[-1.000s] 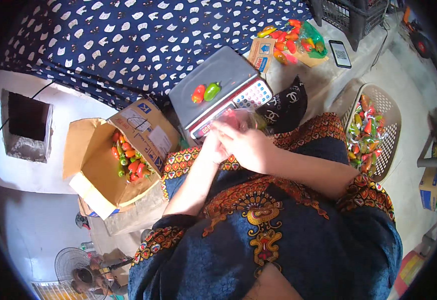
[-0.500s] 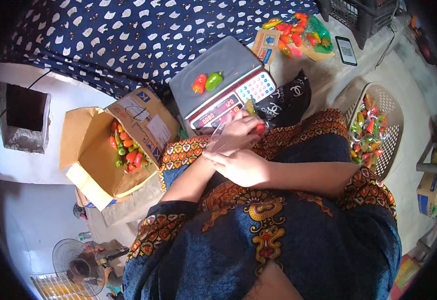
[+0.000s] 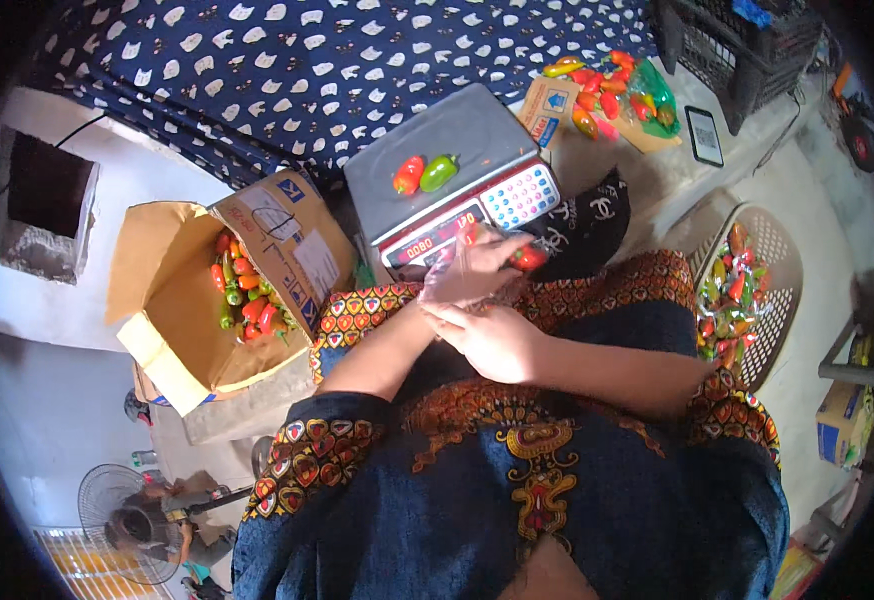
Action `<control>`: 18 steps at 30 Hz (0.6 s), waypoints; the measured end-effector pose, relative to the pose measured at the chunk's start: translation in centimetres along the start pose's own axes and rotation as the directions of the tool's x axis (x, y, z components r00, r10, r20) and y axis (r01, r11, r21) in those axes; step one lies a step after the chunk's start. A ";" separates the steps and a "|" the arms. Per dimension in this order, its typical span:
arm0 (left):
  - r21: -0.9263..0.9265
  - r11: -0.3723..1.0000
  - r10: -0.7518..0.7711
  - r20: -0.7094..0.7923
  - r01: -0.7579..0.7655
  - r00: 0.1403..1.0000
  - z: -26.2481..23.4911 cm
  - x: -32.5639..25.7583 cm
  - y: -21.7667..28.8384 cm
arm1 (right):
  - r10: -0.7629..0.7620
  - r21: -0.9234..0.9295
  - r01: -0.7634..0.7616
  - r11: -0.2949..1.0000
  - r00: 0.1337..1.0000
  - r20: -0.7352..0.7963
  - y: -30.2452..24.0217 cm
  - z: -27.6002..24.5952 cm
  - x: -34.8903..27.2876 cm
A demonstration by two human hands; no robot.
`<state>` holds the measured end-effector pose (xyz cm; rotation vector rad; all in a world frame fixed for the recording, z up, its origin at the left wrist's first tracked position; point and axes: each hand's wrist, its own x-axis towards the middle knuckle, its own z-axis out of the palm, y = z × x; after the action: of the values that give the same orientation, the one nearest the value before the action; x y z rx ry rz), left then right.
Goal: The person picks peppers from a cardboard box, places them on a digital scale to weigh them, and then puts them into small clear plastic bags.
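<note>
My left hand (image 3: 475, 268) is in front of the scale, thin clear plastic bag (image 3: 441, 270) around it. Its fingers curl about a red pepper (image 3: 529, 258); whether more peppers are under the hand is hidden. My right hand (image 3: 495, 342) crosses below and closes at the left wrist, on what looks like the bag's edge; its fingertips are partly hidden. A grey-topped digital scale (image 3: 382, 170) carries a red pepper (image 3: 409, 175) and a green pepper (image 3: 439, 173). A black printed pouch or cloth (image 3: 597, 225) lies beside the scale's keypad.
On the left, an open cardboard box (image 3: 192, 325) holds several peppers. A plastic basket (image 3: 782, 290) on the right has bagged peppers. Loose peppers (image 3: 609, 105), a green bag (image 3: 662, 100), a phone (image 3: 704, 137) and a black crate (image 3: 712, 60) are farther back. A fan (image 3: 132, 525) stands lower left.
The whole view has shifted slightly. A yellowish pepper by my left fingers has gone from sight, while the red one still shows. My right hand stays at the left wrist.
</note>
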<state>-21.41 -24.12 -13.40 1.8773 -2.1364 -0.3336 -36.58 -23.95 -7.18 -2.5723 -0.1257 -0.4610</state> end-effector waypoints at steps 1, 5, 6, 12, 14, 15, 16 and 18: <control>0.045 0.997 0.071 -0.079 -0.067 0.994 0.3 -0.1 0.1 | 0.002 -0.029 -0.002 1.000 1.000 0.011 0.3 0.1 0.1; 0.413 0.910 0.018 -0.130 0.038 0.991 1.8 0.8 0.5 | -0.030 0.094 0.048 0.994 0.982 -0.185 1.6 -0.3 0.1; 0.435 0.895 -0.048 -0.131 0.101 0.990 2.6 1.3 0.4 | 0.016 0.136 0.004 0.991 0.989 -0.145 2.0 -1.1 0.4; -0.182 0.983 0.075 0.406 0.000 0.911 -10.6 0.3 4.4 | 0.279 0.378 -0.214 0.901 0.952 -0.127 6.1 -8.0 1.2; -0.397 0.908 0.014 0.347 0.133 0.938 -16.3 0.0 4.2 | 0.355 0.364 -0.293 0.884 0.927 -0.117 7.6 -8.8 1.5; -0.519 0.851 -0.042 0.083 0.079 0.996 -16.6 -0.3 3.1 | 0.379 0.357 -0.319 0.878 0.919 -0.112 7.9 -9.1 1.9; -0.613 0.790 -0.124 -0.178 -0.012 0.976 -16.5 -0.2 1.7 | 0.357 0.360 -0.294 0.886 0.926 -0.122 8.2 -9.2 2.2; -0.589 0.793 -0.374 -0.265 0.158 0.889 -15.4 1.3 -3.1 | 0.311 0.357 -0.244 0.902 0.939 -0.144 8.5 -9.3 3.0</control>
<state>-13.27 -25.68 0.00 1.7156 -1.3261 -0.5426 -35.08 -35.98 -2.73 -2.1511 0.2177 -0.5319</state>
